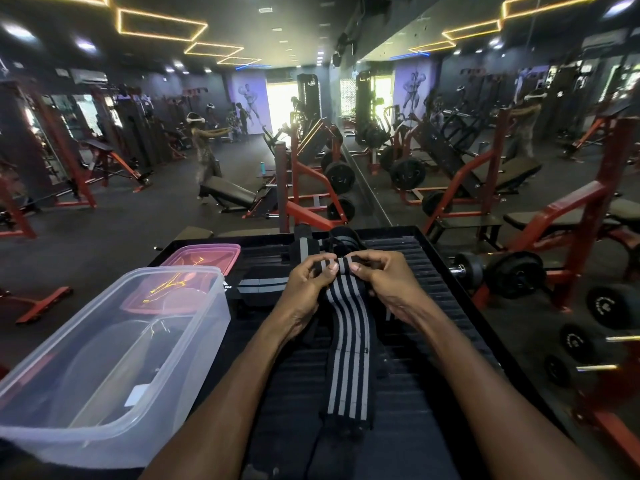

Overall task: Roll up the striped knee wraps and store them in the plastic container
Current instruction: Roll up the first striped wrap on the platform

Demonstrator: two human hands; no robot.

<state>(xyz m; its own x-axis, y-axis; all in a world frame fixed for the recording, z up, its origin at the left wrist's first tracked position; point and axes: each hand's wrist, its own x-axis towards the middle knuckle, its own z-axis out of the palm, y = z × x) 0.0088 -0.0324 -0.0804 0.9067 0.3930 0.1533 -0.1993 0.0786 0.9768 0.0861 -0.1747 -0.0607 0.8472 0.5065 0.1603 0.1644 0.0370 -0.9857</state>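
Observation:
A black knee wrap with grey stripes (346, 348) runs from the near edge of the black ribbed platform (433, 306) up to my hands. My left hand (308, 285) and my right hand (384, 282) both pinch its far end, where a small tight roll sits between my thumbs and fingers. More striped wraps (304, 249) lie in a loose pile just beyond my hands, and one (263, 285) lies flat to the left. The clear plastic container (194, 327) stands open at the left with nothing striped inside.
A pink lid (207, 258) lies behind the container. Dumbbells (512, 275) and plates lie on the floor to the right. Red gym machines, benches and a mirror wall fill the room ahead. A person stands far off at the left.

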